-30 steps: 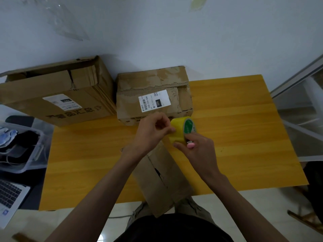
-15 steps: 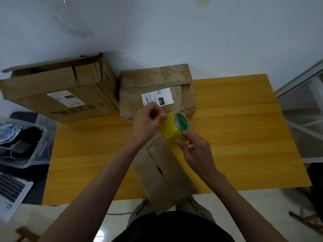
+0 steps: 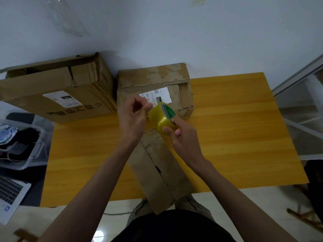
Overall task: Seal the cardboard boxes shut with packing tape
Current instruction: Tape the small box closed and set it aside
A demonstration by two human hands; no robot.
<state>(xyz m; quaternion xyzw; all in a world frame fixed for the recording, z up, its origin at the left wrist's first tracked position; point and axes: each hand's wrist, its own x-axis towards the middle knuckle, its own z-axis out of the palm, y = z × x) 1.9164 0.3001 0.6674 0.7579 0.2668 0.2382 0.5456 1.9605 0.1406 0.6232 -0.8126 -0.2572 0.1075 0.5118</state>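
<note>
My right hand (image 3: 181, 135) grips the tape (image 3: 161, 117) above the near box (image 3: 162, 173) while my left hand (image 3: 134, 114) pinches at the roll's edge, probably to free the end for that box's open seam.

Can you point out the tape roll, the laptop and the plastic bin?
tape roll (image 3: 160, 118), head view, its yellow outer band
laptop (image 3: 9, 191), head view, its keyboard
plastic bin (image 3: 37, 151), head view, its clear side wall

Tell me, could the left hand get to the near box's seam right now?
Probably yes: the left hand hovers just above the near box, nothing between, but its fingers are pinching at the tape roll.
</note>
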